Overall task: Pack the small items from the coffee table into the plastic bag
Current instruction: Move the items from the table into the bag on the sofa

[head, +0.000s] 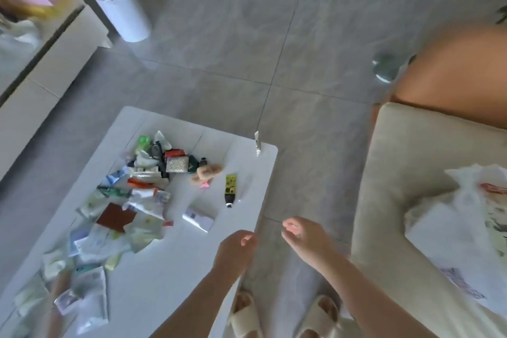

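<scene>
I am looking down over a pale grey tiled floor [247,49] at a white rectangular coffee-table surface [170,263], with a cream upholstered sofa seat [389,173] standing to my right. On that seat a crumpled white plastic bag [463,214] with printed colour patches is lying slack, well apart from the surface; its mouth is too blurred for me to make out. A loose heap of small flat sachets and paper packets [115,214], white, green, blue and one dark red, is sprawling across the left half of the surface. Nearer me a white squeeze tube [198,218] is lying alone, and beyond it a yellow-and-black tube [230,189] with a dark cap.

I am holding both hands low by the surface's near right corner, neither grasping anything: the left hand [236,251] is hovering over the edge with fingers loosely curled, the right hand [304,241] is hanging over the floor, fingers relaxed.

I am judging the sachets light, thin and slippery, best gathered in bunches by pinching several edges together. The tubes look soft-walled yet firm enough to take round the middle. The bag is looking limp, needing one hand at its rim.
</scene>
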Motion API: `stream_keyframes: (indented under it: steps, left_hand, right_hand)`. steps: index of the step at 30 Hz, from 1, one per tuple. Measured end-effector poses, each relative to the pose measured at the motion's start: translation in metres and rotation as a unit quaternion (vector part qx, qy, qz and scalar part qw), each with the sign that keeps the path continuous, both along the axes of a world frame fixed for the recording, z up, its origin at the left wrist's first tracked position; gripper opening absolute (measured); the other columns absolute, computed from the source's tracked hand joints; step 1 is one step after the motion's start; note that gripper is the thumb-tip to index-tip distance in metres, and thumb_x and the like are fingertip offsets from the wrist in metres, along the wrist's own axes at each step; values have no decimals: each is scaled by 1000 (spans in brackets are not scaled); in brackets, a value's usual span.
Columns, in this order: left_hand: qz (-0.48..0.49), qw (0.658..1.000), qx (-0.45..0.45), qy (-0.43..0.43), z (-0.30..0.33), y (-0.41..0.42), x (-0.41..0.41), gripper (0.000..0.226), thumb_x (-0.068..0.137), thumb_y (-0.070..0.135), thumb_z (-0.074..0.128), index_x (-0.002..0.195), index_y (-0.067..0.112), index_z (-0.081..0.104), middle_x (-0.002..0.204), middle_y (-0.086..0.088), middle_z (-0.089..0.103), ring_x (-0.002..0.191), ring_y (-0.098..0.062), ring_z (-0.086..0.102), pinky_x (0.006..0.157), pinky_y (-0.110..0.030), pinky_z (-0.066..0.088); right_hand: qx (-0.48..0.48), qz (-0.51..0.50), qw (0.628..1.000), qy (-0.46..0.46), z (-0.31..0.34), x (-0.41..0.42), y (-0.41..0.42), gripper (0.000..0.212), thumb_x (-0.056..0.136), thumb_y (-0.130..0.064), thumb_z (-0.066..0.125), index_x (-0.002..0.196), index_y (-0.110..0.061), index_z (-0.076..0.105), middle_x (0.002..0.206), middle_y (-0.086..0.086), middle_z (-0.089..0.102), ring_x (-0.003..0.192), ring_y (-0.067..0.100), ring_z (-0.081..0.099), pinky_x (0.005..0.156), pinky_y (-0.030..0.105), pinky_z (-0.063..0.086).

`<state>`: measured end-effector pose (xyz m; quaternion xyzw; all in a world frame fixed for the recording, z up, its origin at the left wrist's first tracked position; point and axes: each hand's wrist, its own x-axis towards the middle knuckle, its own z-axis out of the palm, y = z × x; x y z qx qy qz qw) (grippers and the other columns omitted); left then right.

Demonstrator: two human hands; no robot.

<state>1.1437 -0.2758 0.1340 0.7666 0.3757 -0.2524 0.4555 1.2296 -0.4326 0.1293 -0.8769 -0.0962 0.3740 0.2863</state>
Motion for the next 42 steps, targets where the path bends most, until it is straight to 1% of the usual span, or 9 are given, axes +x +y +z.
stream_keyframes:
  steps: [2,6,11,19,24,30,35,39,42]
  left_hand:
    - [-1,1000,21,7,-9,30,-16,24,95,29,51,110,16,65,111,-2,67,103,-21,64,94,-30,49]
    - [-81,993,82,31,-30,78,-39,33,98,36,43,122,22,59,126,5,62,117,-13,57,102,-23,41]
    - [-77,990,104,64,-60,117,-54,35,96,42,41,121,25,60,124,5,63,114,-13,57,98,-27,45]
    - [-93,976,157,116,-123,155,-34,38,97,41,37,129,26,53,126,-1,56,117,-16,54,99,-30,44]
    - [37,983,108,141,-167,161,-6,51,96,35,46,142,16,32,132,-10,49,124,-25,49,101,-34,39]
    - [206,961,106,148,-205,162,20,65,92,33,55,142,12,20,130,-18,50,119,-35,52,91,-46,46]
    - [234,947,124,180,-216,161,26,82,88,36,61,147,17,7,134,-16,42,117,-37,53,87,-48,49]
    - [298,931,87,191,-216,168,26,87,79,33,72,142,10,18,132,-18,43,121,-35,49,95,-49,45]
    - [275,936,109,191,-217,168,25,64,79,25,69,129,3,35,125,-16,40,112,-35,52,90,-45,48]
  right_hand:
    - [-10,35,999,1,-8,-7,31,28,92,-30,50,116,-22,62,121,-7,64,109,6,60,88,20,43]
    - [-44,111,993,-5,-27,-12,80,28,94,-31,46,117,-24,60,121,-8,63,113,9,58,95,28,47]
    - [-89,200,976,-18,-55,1,125,30,97,-28,42,122,-19,56,124,-3,61,114,16,57,94,32,48]
    - [-174,282,941,-65,-116,53,176,27,98,-27,38,112,-12,55,112,4,58,104,23,58,85,34,50]
    - [-213,200,955,-56,-163,78,195,28,98,-29,41,115,-8,46,110,9,62,102,27,61,75,33,47]
    - [-214,126,967,-61,-211,85,200,43,94,-37,52,118,-5,36,111,12,59,97,30,63,63,33,43]
    - [-162,122,976,-77,-225,80,203,38,90,-20,54,120,-6,36,111,13,55,95,33,61,64,33,45]
    - [-134,124,980,-74,-219,82,210,28,89,-22,51,109,-5,45,107,12,50,89,30,53,69,33,44]
    - [-136,139,974,-114,-218,79,218,28,91,-19,48,113,-4,43,110,11,47,89,29,54,62,31,44]
